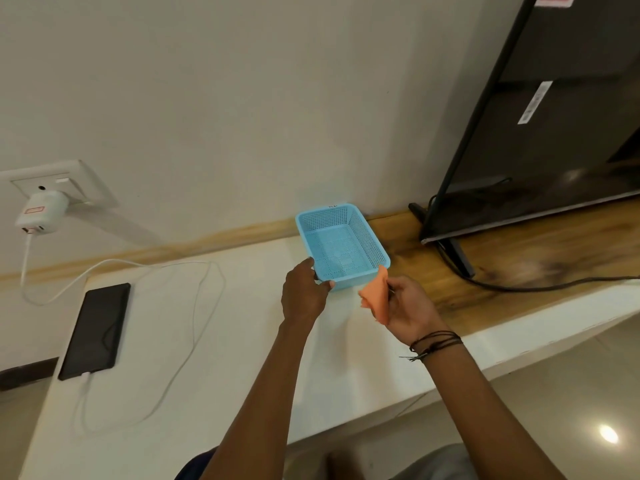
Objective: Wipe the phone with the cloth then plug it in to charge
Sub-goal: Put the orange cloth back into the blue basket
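Note:
A black phone [95, 329] lies flat on the white counter at the left, with a white cable [194, 323] plugged into its near end. The cable loops across the counter and up to a white charger [43, 213] in a wall socket. My right hand [407, 311] holds a crumpled orange cloth [375, 297] just beside the near right corner of a blue perforated basket [343, 244]. My left hand [304, 292] grips the basket's near left rim. Nothing lies inside the basket.
A large black TV [540, 116] stands on its feet on the wooden part of the counter [519, 258] at the right, with a dark cable [540, 287] trailing along it. The counter's front edge [450, 379] drops to a tiled floor.

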